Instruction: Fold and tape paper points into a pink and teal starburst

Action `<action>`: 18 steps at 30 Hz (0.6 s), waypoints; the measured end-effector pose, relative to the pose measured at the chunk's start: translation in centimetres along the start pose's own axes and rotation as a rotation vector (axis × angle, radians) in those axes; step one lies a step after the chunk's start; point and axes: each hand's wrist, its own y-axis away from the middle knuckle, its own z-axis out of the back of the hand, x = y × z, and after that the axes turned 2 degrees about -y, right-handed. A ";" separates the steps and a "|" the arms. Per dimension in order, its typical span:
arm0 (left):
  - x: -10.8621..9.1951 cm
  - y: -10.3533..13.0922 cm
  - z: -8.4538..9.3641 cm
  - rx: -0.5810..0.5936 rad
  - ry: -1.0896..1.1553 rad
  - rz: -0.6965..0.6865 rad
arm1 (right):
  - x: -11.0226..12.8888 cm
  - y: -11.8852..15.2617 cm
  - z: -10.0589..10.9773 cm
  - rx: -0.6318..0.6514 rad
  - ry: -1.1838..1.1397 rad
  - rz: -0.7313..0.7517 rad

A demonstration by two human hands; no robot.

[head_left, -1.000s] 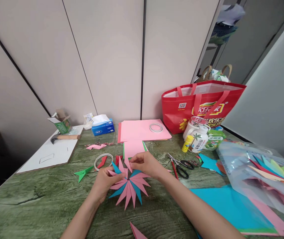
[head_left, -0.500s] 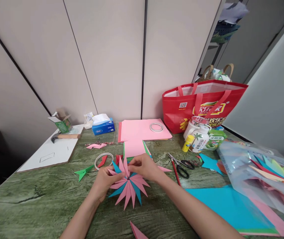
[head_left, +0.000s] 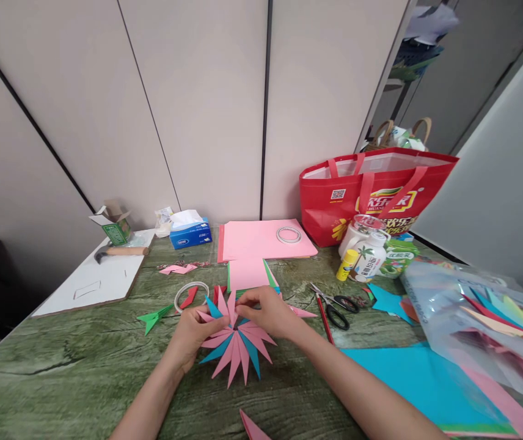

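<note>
A round paper star (head_left: 233, 357) of folded pink and blue points is held between my two hands over the table. My left hand (head_left: 196, 333) pinches its left side, the thumb lying on the pink points near the centre. At the upper right of the star, my right hand (head_left: 264, 310) has thumb and fingers closed on a pink point; the fingertips partly cover that spot. A loose folded pink paper piece (head_left: 253, 426) lies at the near edge of the view. Behind my hands rests a stack of small pink and green paper (head_left: 247, 274).
Scissors (head_left: 335, 304), a red pencil (head_left: 324, 318) and blue paper sheets (head_left: 408, 379) lie to the right. A glue stick (head_left: 346, 264) stands by a white bottle (head_left: 368, 256) and red bag (head_left: 325, 208). Leftward are a tape roll (head_left: 191, 285), tissue box (head_left: 190, 234) and hammer (head_left: 121, 251).
Almost nothing differs. Both hands keep their hold on the paper star, and the view has shifted very slightly.
</note>
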 end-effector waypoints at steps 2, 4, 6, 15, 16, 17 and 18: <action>0.0 0.0 0.0 0.001 -0.001 0.004 | 0.2 0.1 0.4 0.057 -0.016 0.033; 0.1 -0.1 0.1 0.001 -0.008 0.003 | 0.2 0.1 0.6 0.083 -0.039 0.045; 0.1 -0.1 0.1 0.007 -0.014 0.001 | 0.1 0.1 0.6 0.068 -0.042 0.027; 0.1 0.0 -0.1 0.021 -0.018 -0.018 | -0.4 0.0 0.3 0.031 -0.016 -0.053; 0.1 0.0 -0.1 0.022 -0.022 -0.018 | -0.4 0.0 0.3 0.029 -0.013 -0.055; 0.1 0.0 -0.1 0.026 -0.027 -0.015 | -0.5 0.0 0.2 0.027 -0.012 -0.053; 0.2 0.0 -0.1 0.032 -0.030 -0.011 | -0.6 -0.1 0.2 0.025 -0.013 -0.050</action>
